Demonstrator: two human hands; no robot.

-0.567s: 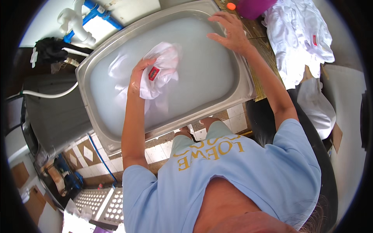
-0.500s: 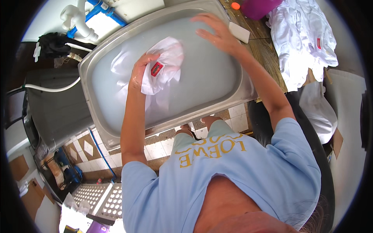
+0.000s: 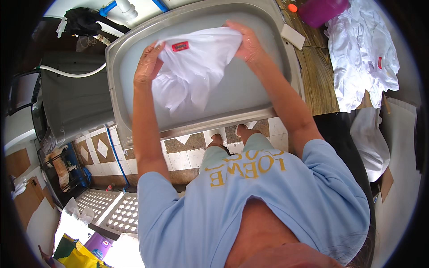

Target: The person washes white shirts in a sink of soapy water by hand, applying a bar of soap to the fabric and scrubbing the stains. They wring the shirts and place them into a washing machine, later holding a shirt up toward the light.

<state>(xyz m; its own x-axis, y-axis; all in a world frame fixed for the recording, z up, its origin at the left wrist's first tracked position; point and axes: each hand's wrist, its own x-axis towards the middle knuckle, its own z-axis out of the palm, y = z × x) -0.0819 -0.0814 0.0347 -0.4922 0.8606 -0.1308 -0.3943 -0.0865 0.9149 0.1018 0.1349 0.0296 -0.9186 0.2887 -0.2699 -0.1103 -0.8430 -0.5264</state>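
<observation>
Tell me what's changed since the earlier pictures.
The right hand has moved left from over the right side of the basin and taken hold of the white cloth, which is now spread between both hands. The left hand still holds it. The white clothes on the wooden table stayed put.

purple container (image 3: pixel 322 10) cut off by the top edge, some grayish water (image 3: pixel 237 87) hidden behind the white cloth (image 3: pixel 194 62)
</observation>
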